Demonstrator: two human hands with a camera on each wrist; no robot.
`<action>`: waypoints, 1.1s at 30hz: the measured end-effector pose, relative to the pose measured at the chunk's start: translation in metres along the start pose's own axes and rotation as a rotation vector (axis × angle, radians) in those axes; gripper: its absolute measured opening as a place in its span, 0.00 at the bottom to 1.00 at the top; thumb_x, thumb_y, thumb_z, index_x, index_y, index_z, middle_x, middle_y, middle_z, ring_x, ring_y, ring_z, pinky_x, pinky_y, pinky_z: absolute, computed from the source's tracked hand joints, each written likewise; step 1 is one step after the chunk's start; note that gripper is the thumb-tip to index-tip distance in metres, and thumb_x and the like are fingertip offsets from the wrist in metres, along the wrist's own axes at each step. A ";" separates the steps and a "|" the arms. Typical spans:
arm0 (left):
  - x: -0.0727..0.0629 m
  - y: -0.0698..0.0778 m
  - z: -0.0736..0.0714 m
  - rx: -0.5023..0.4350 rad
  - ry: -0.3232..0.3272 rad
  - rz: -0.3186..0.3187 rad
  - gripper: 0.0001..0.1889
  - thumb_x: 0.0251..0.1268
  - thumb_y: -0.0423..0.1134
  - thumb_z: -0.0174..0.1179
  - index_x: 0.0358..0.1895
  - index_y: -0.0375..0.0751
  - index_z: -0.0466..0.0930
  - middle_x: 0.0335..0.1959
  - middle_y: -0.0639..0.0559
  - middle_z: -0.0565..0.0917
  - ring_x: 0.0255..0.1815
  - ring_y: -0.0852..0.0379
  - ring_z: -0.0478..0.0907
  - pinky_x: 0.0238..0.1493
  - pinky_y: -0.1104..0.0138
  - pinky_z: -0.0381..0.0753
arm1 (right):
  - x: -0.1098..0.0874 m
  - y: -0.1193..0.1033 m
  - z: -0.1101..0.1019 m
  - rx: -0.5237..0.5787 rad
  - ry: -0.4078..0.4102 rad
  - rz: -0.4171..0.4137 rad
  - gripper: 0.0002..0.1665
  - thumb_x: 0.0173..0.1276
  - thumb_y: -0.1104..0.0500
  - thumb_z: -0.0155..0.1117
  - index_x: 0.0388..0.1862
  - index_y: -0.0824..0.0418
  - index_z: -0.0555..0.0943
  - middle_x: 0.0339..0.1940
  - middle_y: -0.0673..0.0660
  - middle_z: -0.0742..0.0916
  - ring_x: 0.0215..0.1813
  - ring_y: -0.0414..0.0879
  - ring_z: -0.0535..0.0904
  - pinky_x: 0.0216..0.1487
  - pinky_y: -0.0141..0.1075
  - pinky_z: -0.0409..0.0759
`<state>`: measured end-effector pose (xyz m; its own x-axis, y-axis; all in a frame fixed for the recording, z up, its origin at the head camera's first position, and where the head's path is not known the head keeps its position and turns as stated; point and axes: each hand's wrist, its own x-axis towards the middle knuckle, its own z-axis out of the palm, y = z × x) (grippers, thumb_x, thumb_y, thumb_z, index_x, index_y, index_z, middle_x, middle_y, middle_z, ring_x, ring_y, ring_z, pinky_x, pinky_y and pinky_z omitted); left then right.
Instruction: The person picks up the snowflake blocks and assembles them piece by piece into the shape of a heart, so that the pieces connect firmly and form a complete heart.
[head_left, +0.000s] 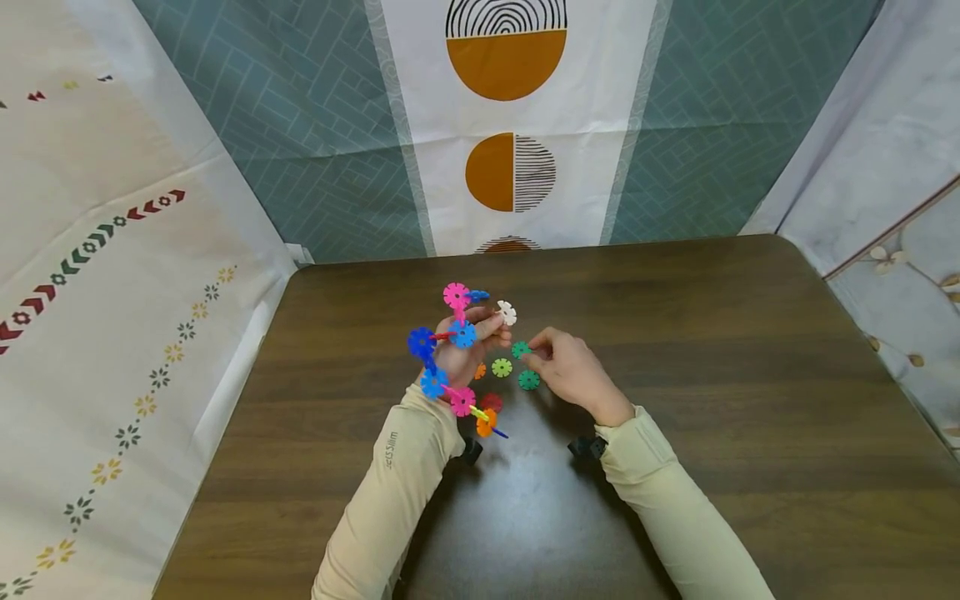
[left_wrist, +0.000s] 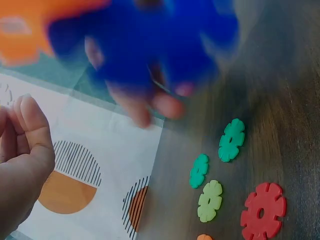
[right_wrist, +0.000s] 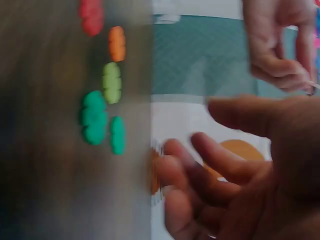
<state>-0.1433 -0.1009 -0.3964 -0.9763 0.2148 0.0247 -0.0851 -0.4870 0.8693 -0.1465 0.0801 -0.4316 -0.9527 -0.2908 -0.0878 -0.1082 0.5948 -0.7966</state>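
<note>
My left hand (head_left: 474, 354) pinches a white flower-shaped slotted disc (head_left: 507, 312) between thumb and fingers. A linked chain of pink, blue, red, yellow and orange discs (head_left: 462, 402) loops in front of that hand and wrist. Close to the left wrist camera, a blue disc (left_wrist: 150, 45) blurs and covers much of the hand. My right hand (head_left: 572, 375) hovers by the loose discs, thumb and bent fingers apart, with nothing between them in the right wrist view. Just left of it lie a small green disc (head_left: 521, 350) and a larger green disc (head_left: 528, 380).
On the brown wooden table (head_left: 712, 375) also lie a light green disc (head_left: 502, 367), an orange disc (head_left: 480, 371) and a red disc (head_left: 492, 402), partly behind the chain. Patterned cloth (head_left: 517, 125) hangs behind the table's far edge. Black wrist cameras sit under both sleeves.
</note>
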 end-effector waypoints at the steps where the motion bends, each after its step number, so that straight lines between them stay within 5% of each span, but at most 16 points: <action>1: 0.000 0.000 0.001 0.010 0.008 -0.009 0.16 0.71 0.22 0.46 0.32 0.41 0.82 0.26 0.50 0.84 0.29 0.57 0.83 0.39 0.67 0.83 | 0.001 0.002 0.002 -0.045 -0.056 0.022 0.19 0.69 0.53 0.64 0.51 0.65 0.77 0.35 0.55 0.82 0.31 0.46 0.76 0.34 0.38 0.78; 4: 0.001 0.001 0.002 0.040 0.035 -0.038 0.14 0.71 0.24 0.48 0.32 0.41 0.81 0.25 0.51 0.83 0.29 0.58 0.82 0.38 0.68 0.83 | 0.004 0.004 0.006 -0.160 -0.138 0.065 0.23 0.65 0.53 0.69 0.53 0.65 0.77 0.32 0.54 0.81 0.27 0.46 0.75 0.29 0.38 0.76; 12: 0.000 0.004 0.006 0.071 0.050 -0.047 0.12 0.70 0.24 0.48 0.32 0.40 0.79 0.24 0.51 0.83 0.27 0.59 0.81 0.37 0.69 0.82 | 0.009 0.013 0.016 -0.349 -0.149 0.072 0.17 0.60 0.53 0.74 0.43 0.60 0.82 0.32 0.50 0.82 0.30 0.45 0.76 0.30 0.41 0.78; 22: 0.000 0.004 0.007 0.054 0.095 -0.057 0.10 0.70 0.23 0.50 0.34 0.39 0.78 0.24 0.50 0.83 0.26 0.59 0.81 0.36 0.69 0.83 | 0.013 0.021 0.022 -0.331 -0.120 0.040 0.15 0.59 0.51 0.74 0.39 0.59 0.84 0.29 0.50 0.81 0.28 0.45 0.75 0.27 0.39 0.73; 33: 0.003 0.001 0.003 0.048 0.114 -0.060 0.09 0.69 0.23 0.51 0.33 0.37 0.78 0.24 0.49 0.82 0.25 0.58 0.81 0.34 0.69 0.83 | 0.011 0.024 0.022 -0.282 -0.141 0.095 0.19 0.58 0.52 0.75 0.40 0.60 0.77 0.29 0.52 0.80 0.27 0.45 0.75 0.29 0.38 0.75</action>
<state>-0.1459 -0.0984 -0.3937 -0.9862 0.1439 -0.0817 -0.1371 -0.4347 0.8901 -0.1538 0.0747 -0.4646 -0.9159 -0.3132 -0.2510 -0.1139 0.8025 -0.5856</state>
